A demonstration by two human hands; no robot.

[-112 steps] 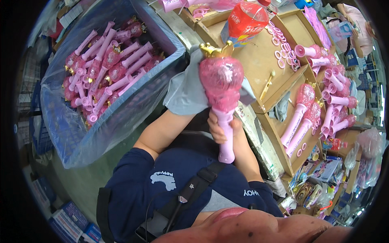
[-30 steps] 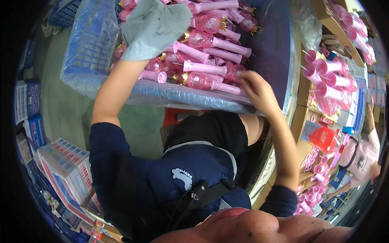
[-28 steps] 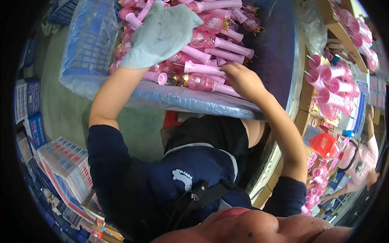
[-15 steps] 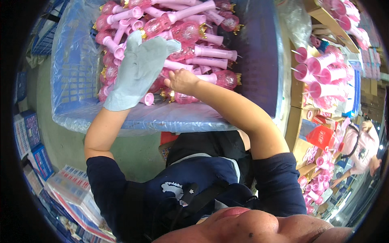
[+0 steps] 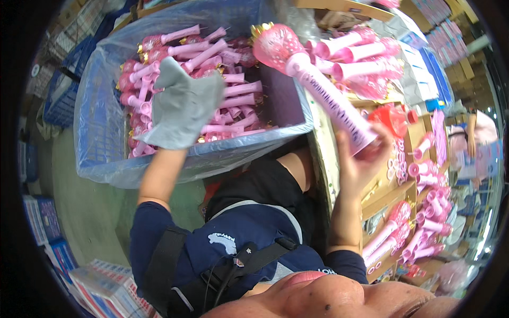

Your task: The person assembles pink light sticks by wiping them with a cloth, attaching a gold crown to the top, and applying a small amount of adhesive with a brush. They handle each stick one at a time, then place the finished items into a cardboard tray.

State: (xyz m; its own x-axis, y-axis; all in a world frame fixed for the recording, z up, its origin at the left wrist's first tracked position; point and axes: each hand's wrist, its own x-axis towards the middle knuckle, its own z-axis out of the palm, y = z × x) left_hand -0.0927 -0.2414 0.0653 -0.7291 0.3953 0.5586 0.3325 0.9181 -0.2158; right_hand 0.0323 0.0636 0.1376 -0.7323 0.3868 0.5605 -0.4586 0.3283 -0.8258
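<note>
My right hand (image 5: 361, 158) is bare and closed around the handle end of a pink toy wand (image 5: 330, 100). The wand slants up and to the left, its clear pink head and gold crown tip over the crate's right rim. A grey glove covers my left hand (image 5: 186, 106), which hovers over the pile with its fingers spread and nothing visible in it. Beneath it, many similar pink wands (image 5: 241, 95) lie jumbled in a blue plastic crate (image 5: 114, 168) lined with clear film. The glove hides part of the pile.
Right of the crate, a worktable (image 5: 324, 159) bears more wands (image 5: 366, 69), a red plastic item (image 5: 389, 121), pink rings (image 5: 395, 164) and cardboard trays. Another person (image 5: 477, 130) is at the far right. Boxes (image 5: 103, 281) are stacked at lower left.
My right hand has left the pile and swung right to the table side, now with a wand in it. The view has turned right. My left hand stays over the crate.
</note>
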